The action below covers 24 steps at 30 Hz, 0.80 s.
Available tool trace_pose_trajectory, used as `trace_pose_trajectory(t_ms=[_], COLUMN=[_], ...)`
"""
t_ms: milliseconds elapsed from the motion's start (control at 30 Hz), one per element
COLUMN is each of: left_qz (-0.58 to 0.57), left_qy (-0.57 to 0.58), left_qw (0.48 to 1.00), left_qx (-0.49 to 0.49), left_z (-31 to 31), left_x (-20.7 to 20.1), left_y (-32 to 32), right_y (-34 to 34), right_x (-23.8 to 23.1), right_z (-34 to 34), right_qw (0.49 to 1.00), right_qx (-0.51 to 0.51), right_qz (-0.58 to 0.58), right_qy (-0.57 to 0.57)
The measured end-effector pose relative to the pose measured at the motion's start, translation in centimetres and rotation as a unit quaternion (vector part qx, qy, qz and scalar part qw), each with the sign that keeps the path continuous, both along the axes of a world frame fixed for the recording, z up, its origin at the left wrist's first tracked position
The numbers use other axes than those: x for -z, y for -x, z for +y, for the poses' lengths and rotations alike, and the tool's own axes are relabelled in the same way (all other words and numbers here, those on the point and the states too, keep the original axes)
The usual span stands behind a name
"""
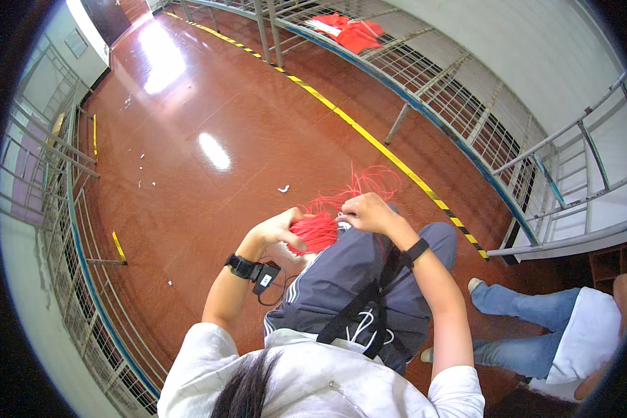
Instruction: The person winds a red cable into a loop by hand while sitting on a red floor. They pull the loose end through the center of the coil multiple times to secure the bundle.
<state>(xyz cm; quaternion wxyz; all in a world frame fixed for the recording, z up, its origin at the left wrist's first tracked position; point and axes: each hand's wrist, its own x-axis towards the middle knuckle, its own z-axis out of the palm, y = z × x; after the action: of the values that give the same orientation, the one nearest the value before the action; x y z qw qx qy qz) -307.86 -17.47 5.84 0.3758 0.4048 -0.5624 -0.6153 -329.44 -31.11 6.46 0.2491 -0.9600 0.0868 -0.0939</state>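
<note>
A thick bundle of thin red cord [316, 234] sits above my lap. My left hand [280, 228] is wrapped around its left side, with the thumb below it. To the right of the bundle, my right hand [370, 212] is closed in a pinch. A small whitish bit shows at its fingertips, but what they grip is too small to make out. Loose red strands [361, 182] loop out beyond both hands, some passing behind the right one. Dark grey trousers [348, 279] cover my legs just under the hands.
Metal bed frames line both sides, the right one [432, 97] carrying red cloth [355, 33]. Yellow-black tape [369, 136] crosses the red-brown floor [188, 202]. White scraps [283, 189] lie about. At the lower right is another person in blue jeans [529, 310].
</note>
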Motion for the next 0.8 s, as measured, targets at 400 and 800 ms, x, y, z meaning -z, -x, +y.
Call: trace_pose_trajectory(t_ms=[400, 800], left_qz=[0.112, 0.519], left_qy=[-0.093, -0.030], left_qw=[0.984, 0.853], left_qx=[-0.105, -0.053], left_z=[2.1, 4.3], left_x=[-1.6, -6.1], left_y=[-3.1, -2.2], right_y=[1.7, -0.1], right_x=[2.2, 1.9], right_z=[-0.3, -4.4], right_qw=[0.992, 0.978], right_qx=[-0.040, 0.124], right_qz=[0.002, 0.023], right_qy=[0.118, 0.165])
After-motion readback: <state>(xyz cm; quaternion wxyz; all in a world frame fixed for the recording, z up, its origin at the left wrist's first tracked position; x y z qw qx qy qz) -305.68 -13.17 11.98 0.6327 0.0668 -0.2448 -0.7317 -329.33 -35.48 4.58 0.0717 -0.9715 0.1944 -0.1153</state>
